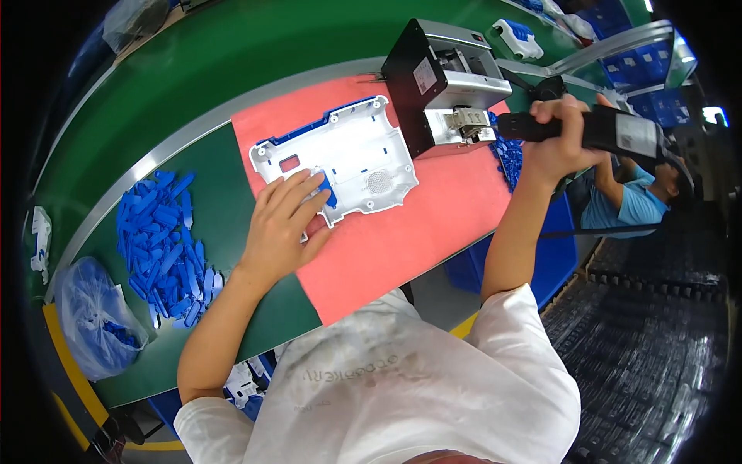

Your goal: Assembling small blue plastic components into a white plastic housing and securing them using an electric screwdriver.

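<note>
A white plastic housing with a blue edge (358, 147) lies with its hollow inside up on a pink mat (371, 255). My left hand (287, 220) grips its near left corner, fingers over the inside and thumb by the outer edge. Beside those fingertips a blue plastic strip (330, 192) sits in the housing, partly covered. Closed around a black electric screwdriver (630, 133), my right hand (563, 143) holds it nearly level at the right. The screwdriver's front end points at the metal pick-up part of a screw feeder (440, 85); whether its tip touches is too small to tell.
Loose blue plastic strips (162, 243) are heaped at the left, near a clear plastic bag (97, 317). Small blue parts (507, 158) lie right of the feeder. A green conveyor belt (309, 42) runs behind. Another person (630, 197) sits at the far right.
</note>
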